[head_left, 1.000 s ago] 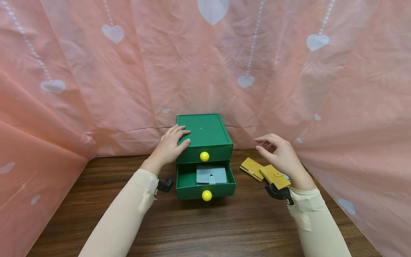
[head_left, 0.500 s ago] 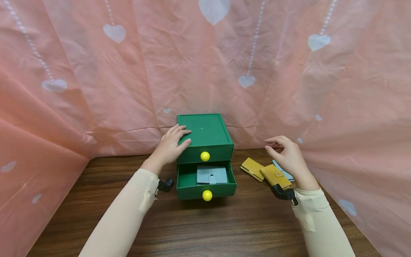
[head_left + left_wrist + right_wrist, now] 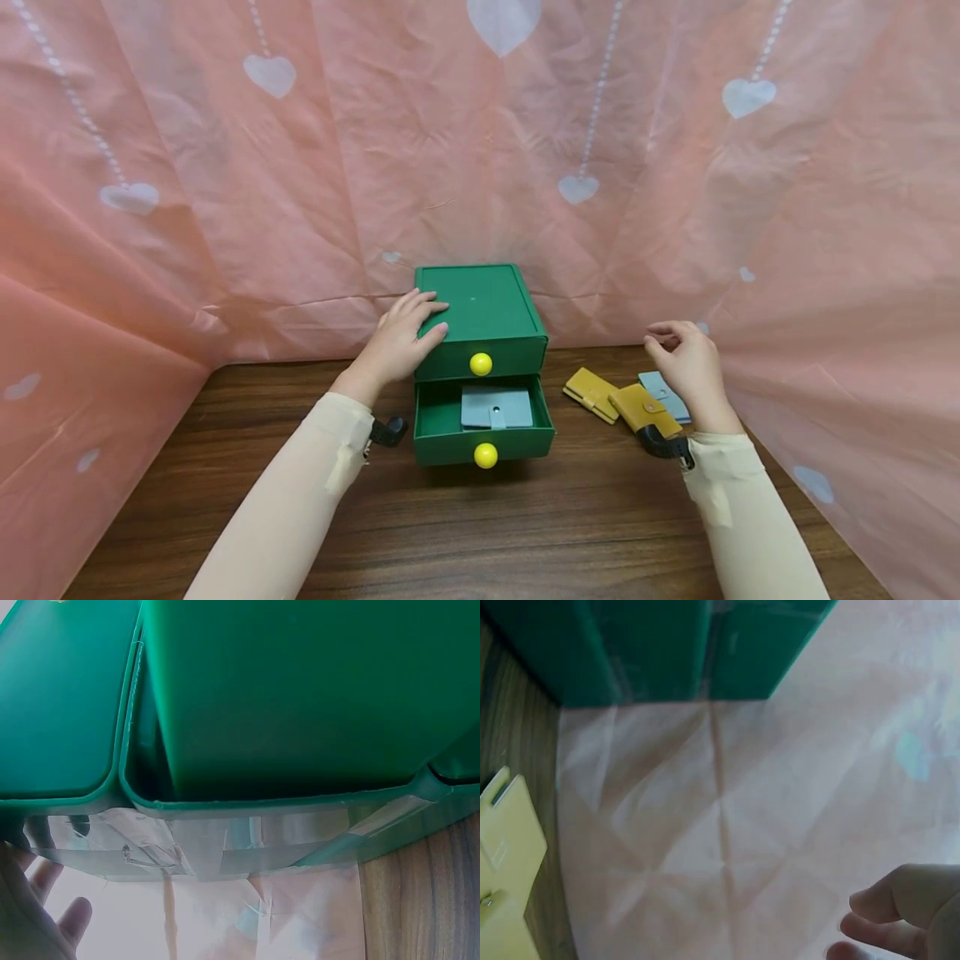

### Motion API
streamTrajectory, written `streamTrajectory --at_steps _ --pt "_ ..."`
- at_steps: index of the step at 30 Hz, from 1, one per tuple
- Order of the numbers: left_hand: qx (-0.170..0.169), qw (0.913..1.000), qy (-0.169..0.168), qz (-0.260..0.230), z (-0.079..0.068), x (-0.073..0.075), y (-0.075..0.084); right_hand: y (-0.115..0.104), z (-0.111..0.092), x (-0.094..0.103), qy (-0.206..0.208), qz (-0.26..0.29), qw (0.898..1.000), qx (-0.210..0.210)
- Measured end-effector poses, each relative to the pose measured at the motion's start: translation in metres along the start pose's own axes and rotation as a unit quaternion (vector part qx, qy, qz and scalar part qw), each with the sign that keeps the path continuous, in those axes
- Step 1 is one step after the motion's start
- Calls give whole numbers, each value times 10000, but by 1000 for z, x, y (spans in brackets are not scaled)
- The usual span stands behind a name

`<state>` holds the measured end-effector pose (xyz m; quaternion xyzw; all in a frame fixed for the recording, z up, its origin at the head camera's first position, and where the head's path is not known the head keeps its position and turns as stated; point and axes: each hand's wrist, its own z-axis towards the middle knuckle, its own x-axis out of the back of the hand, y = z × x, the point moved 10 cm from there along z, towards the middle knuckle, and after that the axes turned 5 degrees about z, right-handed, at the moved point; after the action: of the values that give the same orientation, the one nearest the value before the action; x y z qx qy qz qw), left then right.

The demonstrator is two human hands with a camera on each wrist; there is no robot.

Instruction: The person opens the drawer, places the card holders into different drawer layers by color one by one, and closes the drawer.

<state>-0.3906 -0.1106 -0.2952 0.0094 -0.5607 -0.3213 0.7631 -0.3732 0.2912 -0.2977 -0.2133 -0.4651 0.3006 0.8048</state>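
My left hand rests on the left edge of a green drawer box, fingers spread over its top and side. The lower drawer is pulled out, and a light blue wallet with a snap strap lies in it. My right hand hovers above the wallets at the right, its fingers loosely bent and holding nothing. Below it a yellow wallet overlaps a second yellow wallet and a light blue wallet, which the hand partly covers. In the right wrist view, the fingers touch nothing.
A dark wooden table carries everything. Pink cloth with white hearts hangs close behind the box and along both sides. Yellow knobs stick out from both drawer fronts. The upper drawer is pushed in.
My right hand has moved to the right, away from the box, and more of the light blue wallet beneath it shows. My left hand has stayed on the box.
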Motion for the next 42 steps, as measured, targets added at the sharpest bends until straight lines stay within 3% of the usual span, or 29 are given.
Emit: streamTrajectory --at_steps 9,18,42 --pt "-15 10000 12 12 1 0 1 39 10 -3 146 -276 9983 -500" --pt "-19 10000 -1 0 1 -2 0 71 17 -13 15 -701 9942 -820" --pt "0 10000 -25 20 3 -5 -2 117 16 -30 -665 -1259 9783 -1505"
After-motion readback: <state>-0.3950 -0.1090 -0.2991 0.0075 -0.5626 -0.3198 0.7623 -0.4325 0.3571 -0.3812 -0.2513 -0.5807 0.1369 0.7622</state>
